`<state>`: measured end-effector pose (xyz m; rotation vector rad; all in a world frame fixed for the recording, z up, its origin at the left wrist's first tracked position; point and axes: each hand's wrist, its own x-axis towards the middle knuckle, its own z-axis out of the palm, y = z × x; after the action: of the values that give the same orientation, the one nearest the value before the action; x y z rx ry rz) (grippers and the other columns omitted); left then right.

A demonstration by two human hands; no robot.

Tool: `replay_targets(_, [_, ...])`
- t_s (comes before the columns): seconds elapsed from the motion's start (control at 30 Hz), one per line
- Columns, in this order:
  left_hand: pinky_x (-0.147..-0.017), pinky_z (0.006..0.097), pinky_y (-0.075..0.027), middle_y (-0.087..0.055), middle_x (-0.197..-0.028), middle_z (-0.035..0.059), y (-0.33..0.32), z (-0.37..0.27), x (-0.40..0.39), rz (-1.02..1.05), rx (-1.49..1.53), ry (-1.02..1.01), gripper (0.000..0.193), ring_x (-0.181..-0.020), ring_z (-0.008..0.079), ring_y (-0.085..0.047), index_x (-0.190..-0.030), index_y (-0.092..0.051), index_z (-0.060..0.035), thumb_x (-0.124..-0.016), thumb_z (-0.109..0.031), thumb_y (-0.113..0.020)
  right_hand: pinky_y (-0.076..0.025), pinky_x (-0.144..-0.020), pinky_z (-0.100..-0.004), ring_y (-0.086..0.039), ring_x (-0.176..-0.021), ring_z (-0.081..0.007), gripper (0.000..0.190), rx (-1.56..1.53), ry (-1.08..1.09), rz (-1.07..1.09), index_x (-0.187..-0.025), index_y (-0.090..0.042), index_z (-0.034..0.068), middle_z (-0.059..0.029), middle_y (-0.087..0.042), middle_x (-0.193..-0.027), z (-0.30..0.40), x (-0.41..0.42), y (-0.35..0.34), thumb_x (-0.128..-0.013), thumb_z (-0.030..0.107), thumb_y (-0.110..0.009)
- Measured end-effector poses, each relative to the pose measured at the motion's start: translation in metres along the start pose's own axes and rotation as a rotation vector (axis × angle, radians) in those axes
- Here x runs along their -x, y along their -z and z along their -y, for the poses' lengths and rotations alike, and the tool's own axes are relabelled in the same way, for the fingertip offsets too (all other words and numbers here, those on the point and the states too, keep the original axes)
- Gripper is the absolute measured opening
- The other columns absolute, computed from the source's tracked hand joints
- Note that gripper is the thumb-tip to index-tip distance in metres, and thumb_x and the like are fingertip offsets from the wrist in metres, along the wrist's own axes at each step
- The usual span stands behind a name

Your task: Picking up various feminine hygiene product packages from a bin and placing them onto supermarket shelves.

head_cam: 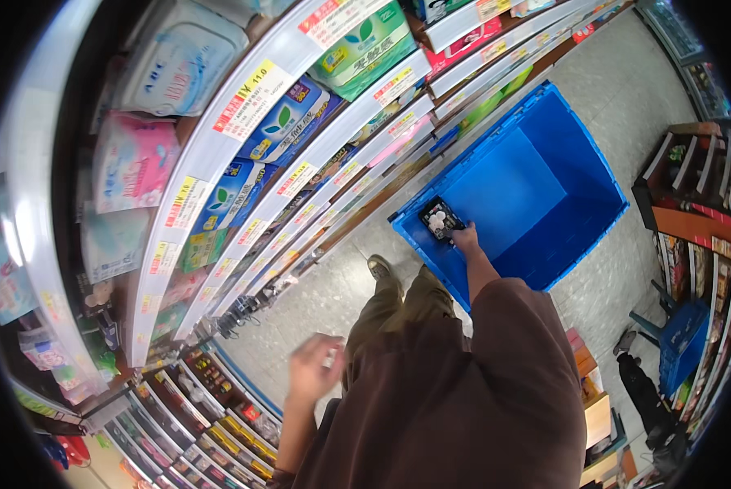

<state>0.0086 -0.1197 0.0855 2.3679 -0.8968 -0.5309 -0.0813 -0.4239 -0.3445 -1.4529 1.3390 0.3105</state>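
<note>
My right hand grips one edge of a small black package with pale round shapes on its front. The package is over the near left part of a large blue plastic crate, whose visible inside holds no other goods. My left hand hangs low beside my left leg, blurred, with its fingers curled. A small pale spot shows at those fingers, and I cannot tell whether it is a held thing. On the left, store shelves carry blue packs and a green pack of sanitary pads.
Price-label rails edge the left shelves, with pink soft packs behind them. A low shelf of small goods stands at lower left. At right are more shelves, a blue plastic stool and another person's leg.
</note>
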Motion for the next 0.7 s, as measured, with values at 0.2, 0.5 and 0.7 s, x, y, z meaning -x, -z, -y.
replay_targets(0.2, [-0.066,0.0388,-0.054,-0.066,-0.087,0.0124,-0.043,-0.022,0.013,0.268,0.117,0.128,0.02,-0.077,0.0317,-0.067,-0.099,-0.064,-0.0053,-0.081,-0.005,-0.07,-0.039,-0.111,-0.0373,-0.051,-0.128,-0.0385,0.106,0.236,-0.002,-0.123,-0.14,-0.039,-0.006,-0.0281,-0.053,-0.135,-0.027,-0.053,-0.044,-0.059,0.038,-0.09])
replay_targets(0.5, [-0.066,0.0353,-0.055,-0.068,-0.087,0.0124,-0.024,-0.004,0.001,0.03,0.074,0.196,0.018,-0.074,0.0279,-0.067,-0.097,-0.068,-0.004,-0.079,0.0,-0.068,-0.052,-0.089,-0.0397,-0.067,-0.097,-0.0357,0.071,0.141,0.122,-0.209,-0.114,-0.059,-0.004,-0.0213,-0.069,-0.104,-0.021,-0.048,-0.041,-0.06,0.032,-0.089])
replay_targets(0.7, [-0.069,0.0371,-0.056,-0.067,-0.094,0.0119,-0.009,-0.002,-0.007,0.04,0.05,0.006,0.023,-0.08,0.0305,-0.067,-0.105,-0.066,-0.0055,-0.082,-0.008,-0.07,-0.053,-0.085,-0.0414,-0.068,-0.094,-0.033,0.05,0.177,0.256,-0.31,-0.105,-0.062,0.003,-0.0177,-0.07,-0.098,0.003,-0.003,0.004,-0.064,0.022,-0.084])
